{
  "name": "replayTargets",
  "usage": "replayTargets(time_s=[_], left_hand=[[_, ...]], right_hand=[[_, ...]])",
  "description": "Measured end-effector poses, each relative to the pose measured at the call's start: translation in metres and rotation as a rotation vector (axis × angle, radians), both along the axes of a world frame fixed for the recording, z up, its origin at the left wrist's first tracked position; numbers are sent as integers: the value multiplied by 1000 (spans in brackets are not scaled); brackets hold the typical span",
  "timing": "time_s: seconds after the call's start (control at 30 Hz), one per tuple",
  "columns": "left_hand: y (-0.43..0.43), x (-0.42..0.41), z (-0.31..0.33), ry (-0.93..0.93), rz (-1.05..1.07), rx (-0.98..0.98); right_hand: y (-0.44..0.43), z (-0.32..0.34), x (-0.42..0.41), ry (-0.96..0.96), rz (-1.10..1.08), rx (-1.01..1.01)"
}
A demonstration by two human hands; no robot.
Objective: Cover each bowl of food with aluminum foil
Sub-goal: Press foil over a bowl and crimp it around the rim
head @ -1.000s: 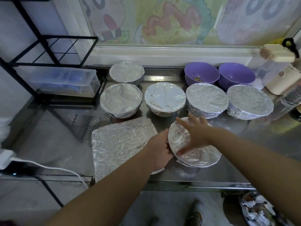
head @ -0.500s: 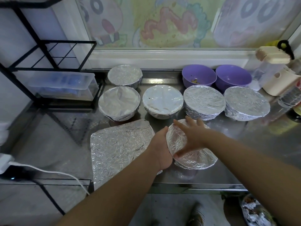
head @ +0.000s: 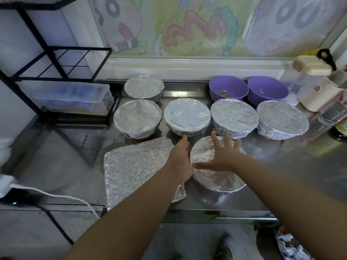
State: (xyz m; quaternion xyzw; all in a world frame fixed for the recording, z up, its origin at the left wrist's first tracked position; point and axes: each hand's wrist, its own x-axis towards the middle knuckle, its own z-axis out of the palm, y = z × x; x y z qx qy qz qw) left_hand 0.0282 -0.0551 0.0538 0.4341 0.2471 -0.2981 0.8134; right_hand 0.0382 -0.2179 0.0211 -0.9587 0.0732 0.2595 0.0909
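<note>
A foil-covered bowl [head: 216, 181] sits near the front of the steel table [head: 281, 166]. My right hand [head: 221, 156] lies flat on its top with the fingers spread. My left hand [head: 180, 162] presses against the bowl's left side, thumb pointing away from me; its fingers are partly hidden. A loose foil sheet [head: 139, 169] lies flat to the left of the bowl, partly under my left arm. Behind stand several foil-covered bowls [head: 187, 115]. Two purple bowls [head: 228, 89] [head: 267, 89] at the back are uncovered; the left one shows some food.
A black wire rack [head: 56, 53] with a clear plastic box [head: 75, 96] stands at the left. Cream-lidded containers [head: 315, 81] crowd the right back corner. A white cable [head: 56, 194] runs at the lower left. Crumpled foil [head: 289, 244] lies on the floor at the lower right.
My right hand has slid further across the bowl's top and spread its fingers wider. My left hand has moved forward along the bowl's left side.
</note>
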Motion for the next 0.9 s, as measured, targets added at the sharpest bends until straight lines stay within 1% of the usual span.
replayTargets(time_s=[0.07, 0.13, 0.2, 0.23, 0.37, 0.5, 0.73, 0.9], left_hand=[[5, -5, -9, -2, 43, 89], [13, -11, -21, 16, 40, 236], [18, -18, -32, 101, 24, 301], [20, -25, -35, 140, 13, 287], [15, -49, -35, 223, -142, 182], [8, -44, -42, 256, -179, 96], [8, -35, -50, 278, -201, 138], [15, -33, -48, 222, -161, 165]], right_hand=[[-4, 3, 2, -17, 52, 12], [-6, 8, 2, 32, 120, 22], [-7, 12, 2, 89, 154, 24], [-6, 13, 2, 109, 156, 24], [-3, 9, 2, 125, 151, -3], [-2, 8, 2, 123, 154, -17], [-1, 16, -2, 142, 146, 13], [-1, 15, -2, 139, 151, 21]])
